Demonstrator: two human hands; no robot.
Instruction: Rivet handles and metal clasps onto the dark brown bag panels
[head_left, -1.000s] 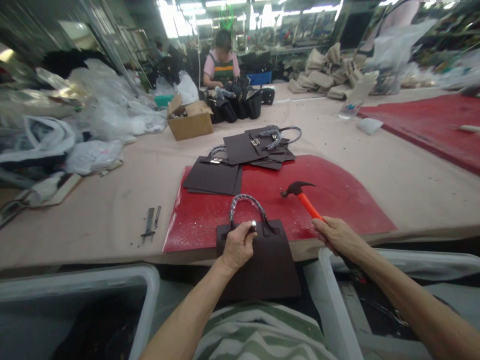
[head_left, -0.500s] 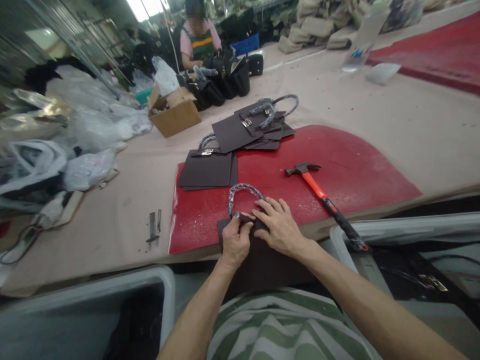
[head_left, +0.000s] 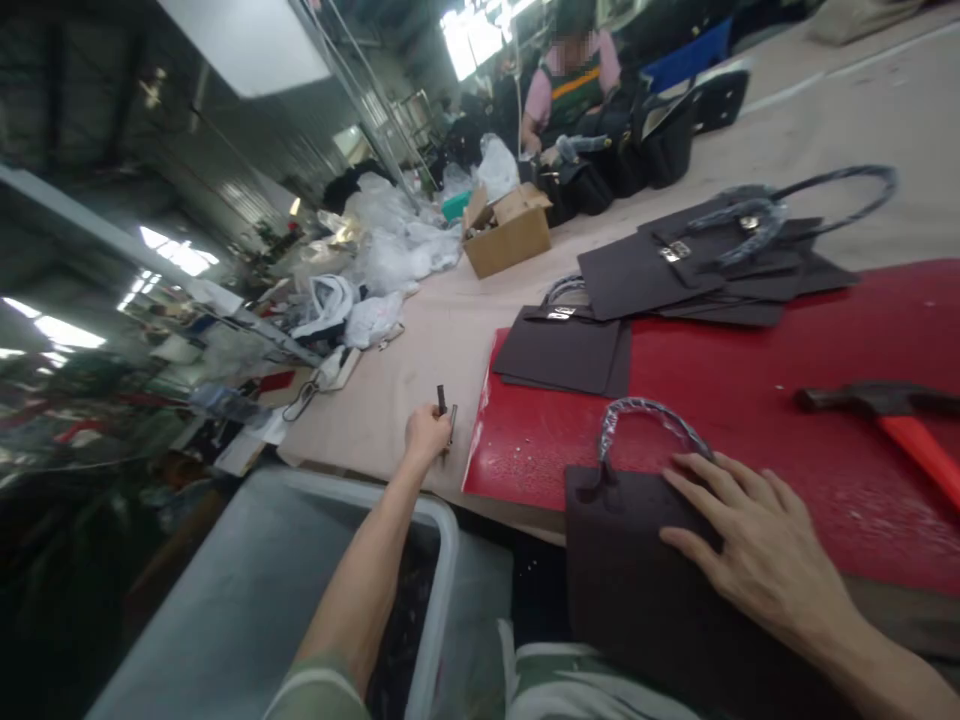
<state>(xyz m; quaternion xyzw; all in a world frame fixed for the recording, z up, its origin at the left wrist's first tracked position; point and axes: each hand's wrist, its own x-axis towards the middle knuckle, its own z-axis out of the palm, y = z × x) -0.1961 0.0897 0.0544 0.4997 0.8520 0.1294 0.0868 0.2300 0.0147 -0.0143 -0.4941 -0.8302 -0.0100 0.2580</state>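
Observation:
A dark brown bag panel (head_left: 637,560) with a plastic-wrapped handle (head_left: 649,408) lies at the table's front edge and hangs toward my body. My right hand (head_left: 757,530) rests flat on it, fingers spread, below the handle's right end. Off to the left, my left hand (head_left: 427,436) is at the bare tabletop with its fingers closed round a dark metal punch (head_left: 441,399), whose upper end sticks out. A thin metal rod tool (head_left: 453,425) is right beside those fingers. The lower part of the punch is hidden by the hand.
Several brown panels (head_left: 562,350) with handles and clasps are piled on the red mat (head_left: 525,460). A claw hammer (head_left: 892,405) lies at the right. Grey bin (head_left: 442,560) stands below the table's left edge. Farther back are a cardboard box (head_left: 510,245), plastic bags and a seated person.
My left hand has left the panel's handle and reached left to the tools on the table. My right hand stays on the panel, more spread out. The view has swung left.

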